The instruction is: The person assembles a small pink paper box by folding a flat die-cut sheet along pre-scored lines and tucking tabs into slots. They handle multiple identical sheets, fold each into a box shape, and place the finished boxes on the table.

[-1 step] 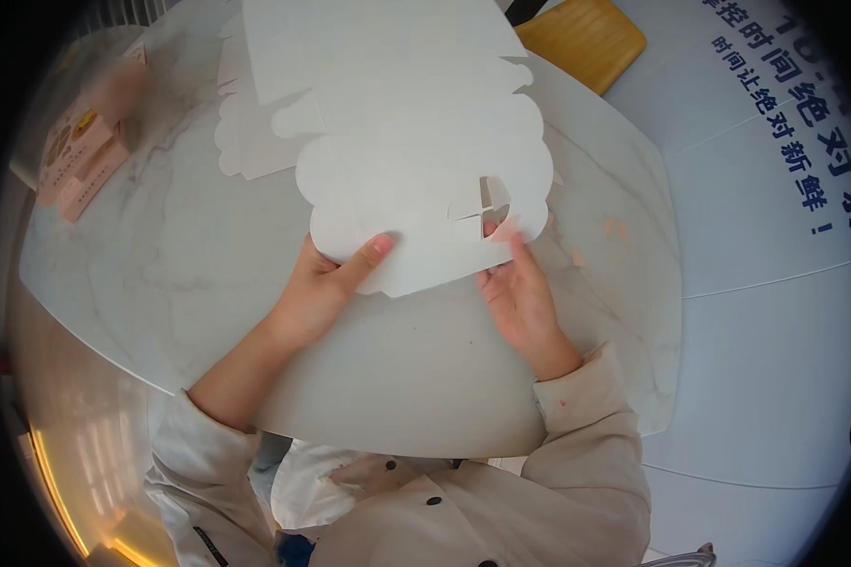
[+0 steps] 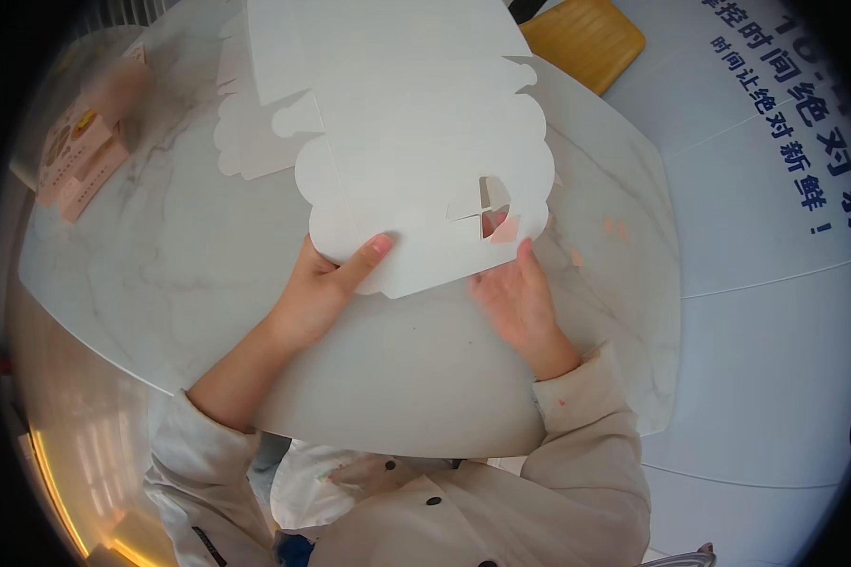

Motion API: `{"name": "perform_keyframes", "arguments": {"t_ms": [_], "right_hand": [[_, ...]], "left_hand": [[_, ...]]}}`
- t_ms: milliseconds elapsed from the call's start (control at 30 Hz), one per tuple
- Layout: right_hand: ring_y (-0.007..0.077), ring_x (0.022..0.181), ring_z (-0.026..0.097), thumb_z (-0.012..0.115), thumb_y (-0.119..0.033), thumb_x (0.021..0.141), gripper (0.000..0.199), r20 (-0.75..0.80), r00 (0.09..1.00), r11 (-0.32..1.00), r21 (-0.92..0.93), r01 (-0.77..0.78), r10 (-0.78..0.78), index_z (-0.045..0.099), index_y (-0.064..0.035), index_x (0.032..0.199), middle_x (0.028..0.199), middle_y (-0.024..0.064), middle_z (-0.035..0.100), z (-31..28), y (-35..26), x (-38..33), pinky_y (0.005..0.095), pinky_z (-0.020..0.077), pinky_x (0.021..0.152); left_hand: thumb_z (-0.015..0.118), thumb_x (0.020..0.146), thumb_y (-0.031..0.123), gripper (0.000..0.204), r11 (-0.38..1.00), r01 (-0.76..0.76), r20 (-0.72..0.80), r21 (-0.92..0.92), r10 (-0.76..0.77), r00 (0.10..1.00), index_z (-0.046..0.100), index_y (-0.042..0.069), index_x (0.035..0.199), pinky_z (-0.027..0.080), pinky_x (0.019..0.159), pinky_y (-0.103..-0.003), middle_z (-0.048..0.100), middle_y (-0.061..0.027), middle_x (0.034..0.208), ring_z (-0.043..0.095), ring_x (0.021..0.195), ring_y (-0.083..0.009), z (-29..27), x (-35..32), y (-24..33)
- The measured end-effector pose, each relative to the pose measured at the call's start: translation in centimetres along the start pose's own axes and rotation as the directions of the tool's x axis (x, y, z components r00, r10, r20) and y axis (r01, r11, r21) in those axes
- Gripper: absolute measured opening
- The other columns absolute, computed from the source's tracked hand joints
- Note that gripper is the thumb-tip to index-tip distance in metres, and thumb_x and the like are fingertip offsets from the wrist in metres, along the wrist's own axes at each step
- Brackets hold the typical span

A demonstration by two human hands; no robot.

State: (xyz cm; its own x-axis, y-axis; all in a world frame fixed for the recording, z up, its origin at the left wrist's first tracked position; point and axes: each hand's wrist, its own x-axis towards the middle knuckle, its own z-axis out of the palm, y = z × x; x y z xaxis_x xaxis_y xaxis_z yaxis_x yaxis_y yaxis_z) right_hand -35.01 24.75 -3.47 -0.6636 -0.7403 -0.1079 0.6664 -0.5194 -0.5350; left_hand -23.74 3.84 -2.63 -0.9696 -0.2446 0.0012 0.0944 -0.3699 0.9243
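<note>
A flat white cardboard box blank [image 2: 425, 142] with scalloped edges is held up over the marble-patterned table. My left hand [image 2: 326, 288] grips its near left edge, thumb on top and fingers underneath. Near its right corner is a cutout [image 2: 494, 221] split into flaps, one showing its pink side. My right hand [image 2: 520, 298] is at the near right edge, thumb raised and apart from the fingers, its tip at the cardboard's edge. Its other fingers reach under the sheet and are partly hidden; a bit of finger shows through the cutout.
More scalloped cardboard [image 2: 260, 142] lies under the blank at the left. A folded pink box [image 2: 85, 156] stands on the table's far left. Small pink scraps [image 2: 578, 256] lie at the right. A yellow chair [image 2: 586, 42] stands beyond the table [image 2: 161, 283].
My right thumb has come off the pink flap by the cutout and drawn back to the cardboard's edge. The box blank has shifted very slightly; my left hand keeps its grip.
</note>
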Motion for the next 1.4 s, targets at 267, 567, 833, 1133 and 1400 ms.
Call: {"name": "perform_keyframes", "arguments": {"t_ms": [267, 567, 833, 1133, 1400], "right_hand": [[0.0161, 0.130, 0.045, 0.054, -0.015, 0.101, 0.024, -0.135, 0.991, 0.997, -0.075, -0.012, 0.002, 0.053, -0.0174, 0.125, 0.135, -0.0006, 0.052, 1.1, 1.2, -0.8, 0.0391, 0.0377, 0.110], [0.0157, 0.128, 0.045, 0.053, -0.020, 0.102, 0.023, -0.153, 0.988, 0.996, -0.080, -0.050, 0.037, 0.050, -0.0155, 0.125, 0.134, -0.0011, 0.052, 1.4, 1.0, -0.7, 0.0393, 0.0371, 0.110], [0.0186, 0.131, 0.042, 0.053, -0.030, 0.101, 0.047, 0.004, 0.995, 0.994, 0.052, -0.100, 0.100, 0.039, -0.0133, 0.143, 0.141, 0.0007, 0.046, 1.3, 0.5, -0.8, 0.0404, 0.0356, 0.109], [0.0174, 0.135, 0.039, 0.046, -0.022, 0.104, 0.042, -0.029, 0.995, 0.995, -0.031, -0.094, 0.093, 0.038, -0.0178, 0.145, 0.145, -0.0011, 0.044, 1.6, 0.7, -0.9, 0.0417, 0.0319, 0.112], [0.0186, 0.136, 0.038, 0.047, -0.023, 0.103, 0.043, 0.079, 0.987, 0.987, 0.064, -0.147, 0.141, 0.038, -0.0193, 0.145, 0.145, -0.0016, 0.045, 1.4, 0.2, -0.6, 0.0440, 0.0294, 0.113]], "left_hand": [[0.060, 0.100, 0.020, 0.038, 0.996, 0.053, 0.132, 0.065, -0.061, 0.989, 0.053, 0.001, 0.132, 0.047, 0.094, -0.030, 0.063, -0.0055, 0.121, 0.057, 0.110, -0.0123, 0.9, -0.5, -0.1], [0.063, 0.098, 0.019, 0.037, 0.997, 0.078, 0.099, 0.021, -0.080, 0.992, 0.055, 0.001, 0.129, 0.050, 0.091, -0.030, 0.065, -0.0059, 0.117, 0.060, 0.107, -0.0126, 0.9, -0.4, -0.2], [0.063, 0.097, 0.017, 0.040, 0.996, 0.079, 0.133, 0.038, -0.083, 0.988, 0.052, 0.001, 0.133, 0.048, 0.094, -0.031, 0.064, -0.0069, 0.121, 0.058, 0.111, -0.0136, 0.6, -0.5, -0.1], [0.062, 0.098, 0.019, 0.045, 0.981, 0.147, 0.117, 0.127, -0.162, 0.980, 0.048, 0.001, 0.136, 0.047, 0.097, -0.032, 0.061, -0.0083, 0.125, 0.056, 0.115, -0.0159, 0.8, -0.4, -0.1], [0.064, 0.097, 0.019, 0.045, 0.969, 0.247, 0.140, -0.010, -0.244, 0.960, 0.050, 0.001, 0.136, 0.047, 0.096, -0.032, 0.060, -0.0086, 0.127, 0.057, 0.114, -0.0162, 0.5, -0.1, -0.1]]}}
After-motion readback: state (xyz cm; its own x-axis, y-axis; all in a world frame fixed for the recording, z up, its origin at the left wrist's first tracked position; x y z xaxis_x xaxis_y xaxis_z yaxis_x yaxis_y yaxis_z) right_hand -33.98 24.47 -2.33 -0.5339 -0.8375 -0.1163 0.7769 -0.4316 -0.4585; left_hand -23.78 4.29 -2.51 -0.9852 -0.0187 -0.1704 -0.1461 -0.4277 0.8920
